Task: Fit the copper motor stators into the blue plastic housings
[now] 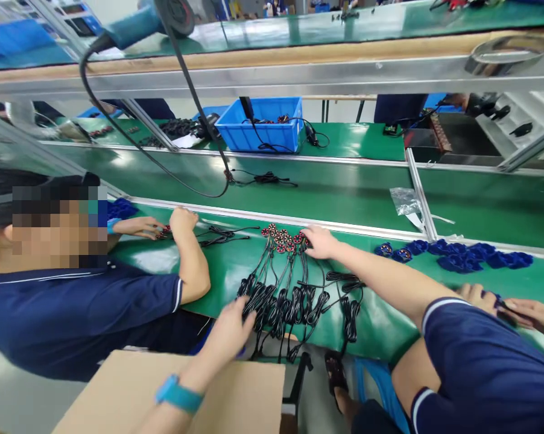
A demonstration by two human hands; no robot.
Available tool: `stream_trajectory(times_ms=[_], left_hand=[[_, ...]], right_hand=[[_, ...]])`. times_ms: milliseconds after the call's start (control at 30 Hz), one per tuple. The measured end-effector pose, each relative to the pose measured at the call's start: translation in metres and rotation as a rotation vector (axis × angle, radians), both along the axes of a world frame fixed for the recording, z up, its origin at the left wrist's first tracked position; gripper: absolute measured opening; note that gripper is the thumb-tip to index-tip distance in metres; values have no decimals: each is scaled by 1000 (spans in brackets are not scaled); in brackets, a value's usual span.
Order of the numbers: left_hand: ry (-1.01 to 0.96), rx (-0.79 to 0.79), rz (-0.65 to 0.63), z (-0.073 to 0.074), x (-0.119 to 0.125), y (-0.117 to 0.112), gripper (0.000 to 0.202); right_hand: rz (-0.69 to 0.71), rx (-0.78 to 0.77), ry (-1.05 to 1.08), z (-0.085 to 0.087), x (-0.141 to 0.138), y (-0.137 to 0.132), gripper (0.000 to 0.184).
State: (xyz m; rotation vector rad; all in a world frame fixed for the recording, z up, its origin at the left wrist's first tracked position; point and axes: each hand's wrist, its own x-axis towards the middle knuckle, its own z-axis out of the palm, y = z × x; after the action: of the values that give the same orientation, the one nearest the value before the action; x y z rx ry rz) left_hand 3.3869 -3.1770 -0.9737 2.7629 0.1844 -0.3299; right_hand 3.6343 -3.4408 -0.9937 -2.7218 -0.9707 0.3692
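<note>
My left hand, with a teal band on the wrist, is over the left end of the coiled black cables. Its thumb and fingers are apart, somewhat blurred, and nothing shows between them. Farther up the green bench, my right hand reaches in from the right. Its curled fingers are on the rightmost of several round red-and-copper coil parts; the fingertips are partly hidden. Thin black leads run from these parts down to the tied bundles, whose plug ends hang over the front edge.
A cardboard box stands below my left arm. On the left, a co-worker's hands are at the bench. Another co-worker's hands hold something dark at right, near blue-wrapped parts. A hanging cable and blue bin are beyond.
</note>
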Motion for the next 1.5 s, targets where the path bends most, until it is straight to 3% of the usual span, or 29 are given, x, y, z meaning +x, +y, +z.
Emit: stream_trajectory(times_ms=[100,200,333,433,600,700,800,1033,1167,1267,1500], left_hand=[[-157,179,-48,-8,80,10,54],[-101,301,-117,-17,152,8,86],[37,331,-285,-35,224,-2,141],[113,290,-338,-51,246,-8,142],[-84,258,-373,-67,226,-13,99],[-158,234,-336,-69,207,-16,78],[-164,234,-307,-71,197,-15,70],[-186,341,-339,-74,186,2,56],[-210,309,-429,-79,187,-2,60],[-184,327,-489,-78,188,-9,49],[-202,341,-425,-76,169,-3,36]], right_hand=[[82,77,17,-23,1,55,103],[83,42,60,-43,9,84,112],[135,31,-25,-57,10,89,103],[172,72,-102,-64,1,81,90],[205,124,-207,-70,-13,60,69],[207,119,-222,-69,-15,51,72],[233,98,-231,-66,-15,52,76],[214,49,-265,-64,-12,65,58],[334,18,-270,-59,-10,57,52],[398,2,-255,-56,-7,50,45],[394,6,-232,-58,-6,66,39]])
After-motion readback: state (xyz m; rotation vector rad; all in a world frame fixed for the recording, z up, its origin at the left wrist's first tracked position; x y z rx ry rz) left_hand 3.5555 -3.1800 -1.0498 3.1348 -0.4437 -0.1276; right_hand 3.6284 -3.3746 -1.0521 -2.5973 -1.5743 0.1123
